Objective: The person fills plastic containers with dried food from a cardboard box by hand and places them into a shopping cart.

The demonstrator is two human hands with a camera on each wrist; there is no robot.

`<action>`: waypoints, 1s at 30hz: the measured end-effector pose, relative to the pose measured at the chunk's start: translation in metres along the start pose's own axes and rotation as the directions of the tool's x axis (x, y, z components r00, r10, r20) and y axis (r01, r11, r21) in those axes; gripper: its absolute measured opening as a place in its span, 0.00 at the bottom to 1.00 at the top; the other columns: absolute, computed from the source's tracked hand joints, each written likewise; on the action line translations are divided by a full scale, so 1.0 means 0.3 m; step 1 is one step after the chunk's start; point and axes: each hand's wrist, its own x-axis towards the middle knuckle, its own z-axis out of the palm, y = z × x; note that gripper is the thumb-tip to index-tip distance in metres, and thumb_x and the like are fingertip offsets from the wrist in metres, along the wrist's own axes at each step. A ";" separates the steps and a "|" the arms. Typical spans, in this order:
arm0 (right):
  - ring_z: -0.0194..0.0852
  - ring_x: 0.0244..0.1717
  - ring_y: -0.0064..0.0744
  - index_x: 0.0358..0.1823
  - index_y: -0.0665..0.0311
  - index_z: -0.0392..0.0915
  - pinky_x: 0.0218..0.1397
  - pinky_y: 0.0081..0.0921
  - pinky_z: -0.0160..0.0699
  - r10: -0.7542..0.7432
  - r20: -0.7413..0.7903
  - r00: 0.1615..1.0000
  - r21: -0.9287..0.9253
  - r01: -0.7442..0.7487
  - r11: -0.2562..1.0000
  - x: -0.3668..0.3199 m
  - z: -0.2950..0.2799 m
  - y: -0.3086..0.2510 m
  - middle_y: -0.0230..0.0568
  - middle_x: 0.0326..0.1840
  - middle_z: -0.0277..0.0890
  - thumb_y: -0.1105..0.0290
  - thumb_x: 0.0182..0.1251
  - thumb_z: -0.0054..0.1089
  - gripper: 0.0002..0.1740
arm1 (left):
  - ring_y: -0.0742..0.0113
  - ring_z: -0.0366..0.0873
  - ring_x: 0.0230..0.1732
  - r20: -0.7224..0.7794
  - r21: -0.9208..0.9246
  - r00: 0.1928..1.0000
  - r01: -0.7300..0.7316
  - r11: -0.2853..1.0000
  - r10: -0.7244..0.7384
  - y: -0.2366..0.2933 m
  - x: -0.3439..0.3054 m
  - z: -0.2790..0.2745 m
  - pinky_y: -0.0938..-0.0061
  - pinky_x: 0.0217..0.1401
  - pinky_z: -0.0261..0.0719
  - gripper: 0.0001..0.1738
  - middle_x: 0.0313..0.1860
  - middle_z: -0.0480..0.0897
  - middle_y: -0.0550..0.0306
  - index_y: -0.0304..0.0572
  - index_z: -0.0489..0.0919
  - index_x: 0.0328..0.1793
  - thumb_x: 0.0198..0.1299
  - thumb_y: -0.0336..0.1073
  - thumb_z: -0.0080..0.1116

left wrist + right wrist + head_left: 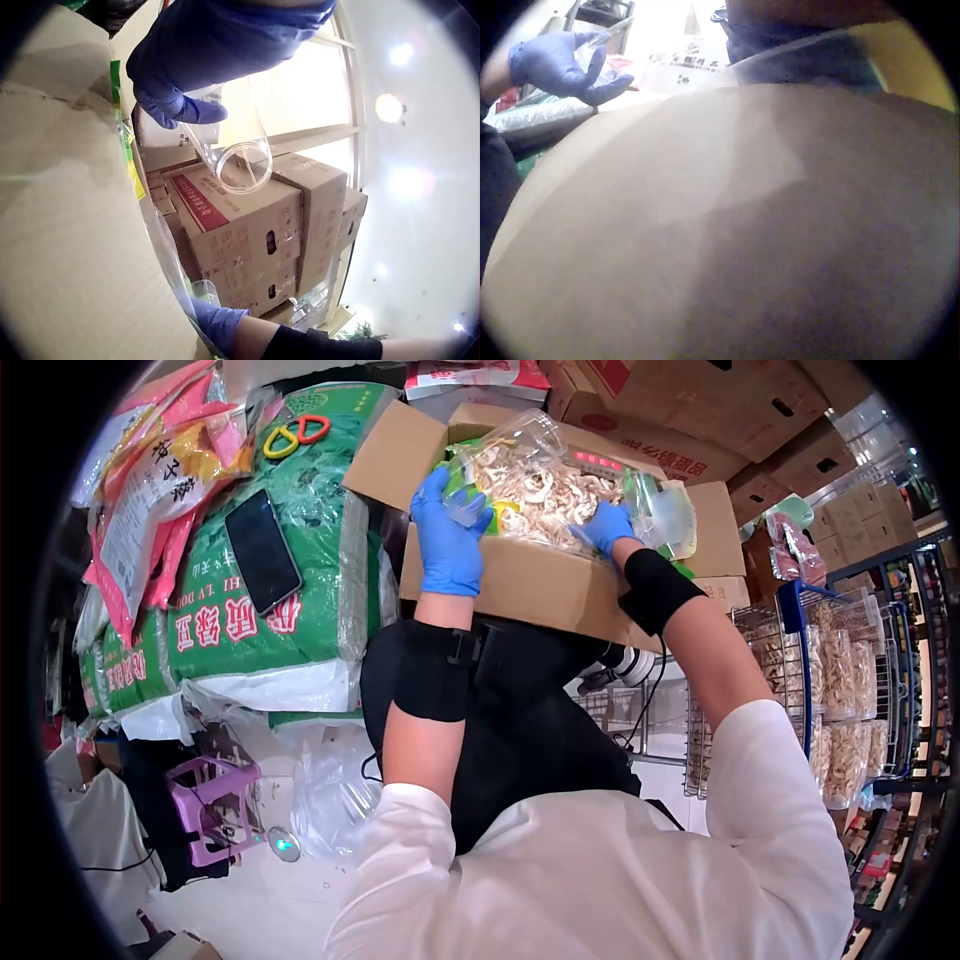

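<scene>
My left hand (450, 535), in a blue glove, grips a clear plastic jar (244, 169) at the left side of an open cardboard box (540, 585). The jar is tilted, its round end showing in the left wrist view. Pale dried slices (535, 480), which look like mushroom, lie in a clear bag inside the box. My right hand (608, 528), also gloved, reaches into the box's right side with its fingertips at the slices. In the right wrist view the box wall hides most of that hand, and I cannot tell whether it holds any slices.
At left, a phone (262, 552) and red and yellow-handled scissors (295, 437) lie on green sacks (330, 540). A wire basket (800, 650) with filled clear jars (840, 670) stands at right. Cardboard cartons (690, 410) stack behind. A purple stool (212, 800) stands lower left.
</scene>
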 end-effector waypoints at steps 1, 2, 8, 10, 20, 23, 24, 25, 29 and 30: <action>0.65 0.57 0.51 0.58 0.78 0.58 0.59 0.34 0.65 0.021 -0.046 0.999 0.160 -0.013 0.987 0.011 0.026 0.026 0.63 0.57 0.63 0.37 0.35 0.65 0.57 | 0.58 0.72 0.42 0.022 -0.011 1.000 0.003 1.000 -0.003 0.000 0.002 -0.001 0.69 0.36 0.73 0.23 0.46 0.69 0.52 0.56 0.65 0.52 0.51 0.49 0.55; 0.65 0.57 0.51 0.57 0.78 0.59 0.59 0.32 0.65 0.048 -0.083 0.995 0.318 -0.019 0.948 0.017 0.057 0.053 0.62 0.56 0.64 0.37 0.36 0.65 0.57 | 0.58 0.72 0.42 0.039 -0.019 0.999 0.009 1.000 -0.009 -0.004 -0.003 -0.008 0.69 0.36 0.73 0.23 0.47 0.69 0.52 0.56 0.65 0.52 0.50 0.49 0.55; 0.61 0.60 0.52 0.60 0.75 0.57 0.60 0.32 0.64 0.154 0.051 0.987 0.298 -0.162 0.941 0.059 0.081 0.032 0.62 0.59 0.61 0.35 0.35 0.64 0.58 | 0.59 0.74 0.40 -0.020 0.039 1.000 -0.010 0.999 0.011 0.008 -0.057 0.021 0.71 0.36 0.74 0.22 0.43 0.72 0.52 0.45 0.69 0.50 0.55 0.50 0.52; 0.61 0.60 0.53 0.60 0.74 0.58 0.60 0.33 0.64 0.148 0.002 0.989 0.248 -0.143 0.958 0.055 0.067 0.035 0.62 0.59 0.60 0.35 0.34 0.64 0.58 | 0.59 0.74 0.40 -0.054 0.070 0.998 -0.036 0.997 0.040 0.007 -0.061 0.036 0.70 0.37 0.74 0.21 0.43 0.72 0.52 0.46 0.69 0.50 0.55 0.49 0.53; 0.63 0.55 0.60 0.57 0.67 0.62 0.57 0.37 0.66 0.147 -0.312 0.939 0.448 0.009 0.894 -0.053 0.120 0.018 0.67 0.49 0.66 0.53 0.45 0.63 0.39 | 0.60 0.74 0.40 -0.082 0.234 0.990 -0.092 0.968 0.114 -0.033 -0.091 0.075 0.69 0.37 0.73 0.23 0.45 0.72 0.52 0.52 0.67 0.53 0.53 0.48 0.56; 0.62 0.56 0.62 0.57 0.72 0.61 0.60 0.38 0.62 0.135 -0.273 0.952 0.411 -0.012 0.912 -0.044 0.123 0.014 0.72 0.52 0.63 0.51 0.46 0.61 0.41 | 0.61 0.73 0.42 -0.021 0.231 0.997 -0.065 0.971 0.072 -0.032 -0.078 0.055 0.69 0.33 0.75 0.25 0.47 0.70 0.56 0.56 0.62 0.53 0.51 0.47 0.59; 0.61 0.56 0.61 0.57 0.73 0.61 0.61 0.38 0.60 0.123 -0.228 0.966 0.381 -0.028 0.924 -0.048 0.122 0.019 0.71 0.53 0.63 0.50 0.46 0.61 0.41 | 0.61 0.73 0.42 -0.017 0.239 0.998 -0.062 0.969 0.068 -0.036 -0.073 0.039 0.69 0.33 0.75 0.25 0.47 0.70 0.56 0.56 0.62 0.53 0.51 0.47 0.59; 0.63 0.56 0.57 0.52 0.73 0.65 0.60 0.37 0.62 0.088 -0.209 0.974 0.422 0.008 0.907 -0.049 0.116 0.028 0.67 0.51 0.66 0.53 0.45 0.62 0.37 | 0.61 0.73 0.42 -0.007 0.240 0.998 -0.053 0.969 0.056 -0.038 -0.060 0.028 0.68 0.34 0.74 0.25 0.47 0.70 0.56 0.56 0.62 0.53 0.51 0.46 0.58; 0.65 0.53 0.53 0.45 0.71 0.68 0.55 0.35 0.66 0.112 -0.357 0.927 0.544 0.109 0.832 -0.094 0.114 0.030 0.62 0.45 0.69 0.62 0.44 0.63 0.28 | 0.60 0.72 0.43 0.040 0.279 0.998 -0.051 0.959 0.041 -0.056 -0.081 0.015 0.68 0.36 0.73 0.24 0.49 0.70 0.56 0.56 0.63 0.53 0.52 0.46 0.57; 0.65 0.53 0.53 0.45 0.71 0.68 0.55 0.35 0.66 0.127 -0.358 0.925 0.564 0.105 0.819 -0.092 0.120 0.032 0.62 0.45 0.69 0.62 0.44 0.63 0.28 | 0.60 0.72 0.44 0.062 0.302 0.997 -0.069 0.951 0.053 -0.051 -0.080 0.035 0.68 0.37 0.73 0.24 0.50 0.69 0.56 0.55 0.62 0.54 0.53 0.46 0.57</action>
